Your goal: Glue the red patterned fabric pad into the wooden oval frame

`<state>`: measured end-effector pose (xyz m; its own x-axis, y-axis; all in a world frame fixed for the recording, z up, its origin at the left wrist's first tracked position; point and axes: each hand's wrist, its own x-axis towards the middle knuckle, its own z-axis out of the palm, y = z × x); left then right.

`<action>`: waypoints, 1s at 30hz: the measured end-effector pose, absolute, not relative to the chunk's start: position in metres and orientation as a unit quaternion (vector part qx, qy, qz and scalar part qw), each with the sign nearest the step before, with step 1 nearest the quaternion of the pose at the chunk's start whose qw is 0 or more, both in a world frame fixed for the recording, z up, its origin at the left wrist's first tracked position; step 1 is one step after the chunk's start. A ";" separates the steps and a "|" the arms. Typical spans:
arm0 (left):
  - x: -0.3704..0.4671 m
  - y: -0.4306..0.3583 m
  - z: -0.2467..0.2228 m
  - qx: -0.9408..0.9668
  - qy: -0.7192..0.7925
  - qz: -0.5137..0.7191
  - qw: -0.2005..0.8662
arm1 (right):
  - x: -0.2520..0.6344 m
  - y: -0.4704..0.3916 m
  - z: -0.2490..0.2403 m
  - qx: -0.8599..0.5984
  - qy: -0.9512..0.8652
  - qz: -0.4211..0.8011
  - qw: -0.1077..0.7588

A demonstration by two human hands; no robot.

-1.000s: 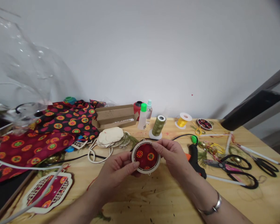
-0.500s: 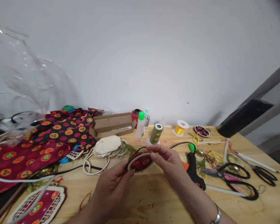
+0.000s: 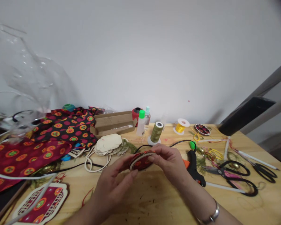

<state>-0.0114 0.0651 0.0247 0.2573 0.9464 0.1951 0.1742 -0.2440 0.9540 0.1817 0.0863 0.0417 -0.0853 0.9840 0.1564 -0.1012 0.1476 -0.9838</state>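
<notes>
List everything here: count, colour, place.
Round fabric disc: one, maroon, held
Framed fabric plaque: one, maroon, front left
Printed cloth heap: one, black and maroon, left
Plastic sheet: one, clear, left
Cardboard box: one, brown, back
Flat cutouts: one stack, cream, middle
Plastic bottles: two, translucent, back
Thread spools: at least three, red, olive, yellow, back
Glue gun: one, black, right
Scissors: two, black handles, right
Pencil: one, white, right
Small trims: several, mixed, right
Cylinder: one, black, back right
Black fabric disc: one, back right
Table: one, wooden, below
Left hand: one, centre
Right hand: one, centre
</notes>
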 end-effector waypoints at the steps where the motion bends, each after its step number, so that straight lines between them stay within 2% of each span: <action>1: -0.011 0.065 0.025 0.641 0.430 0.446 0.454 | 0.182 0.086 0.041 -0.414 -0.543 0.494 0.538; 6: -0.011 0.068 0.026 0.586 0.453 0.477 0.473 | 0.180 0.083 0.040 -0.410 -0.636 0.376 0.535; 13: -0.008 0.068 0.034 0.624 0.480 0.488 0.377 | 0.179 0.082 0.040 -0.392 -0.708 0.277 0.517; 20: -0.011 0.068 0.031 0.684 0.470 0.482 0.279 | 0.179 0.079 0.040 -0.399 -0.728 0.251 0.498; 30: -0.010 0.067 0.029 0.696 0.464 0.449 0.314 | 0.180 0.082 0.043 -0.387 -0.753 0.210 0.489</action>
<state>-0.0102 0.0665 0.0293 0.1672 0.9281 0.3327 0.3638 -0.3718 0.8541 0.1795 0.0817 0.0429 -0.2225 0.7877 0.5745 0.3767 0.6130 -0.6945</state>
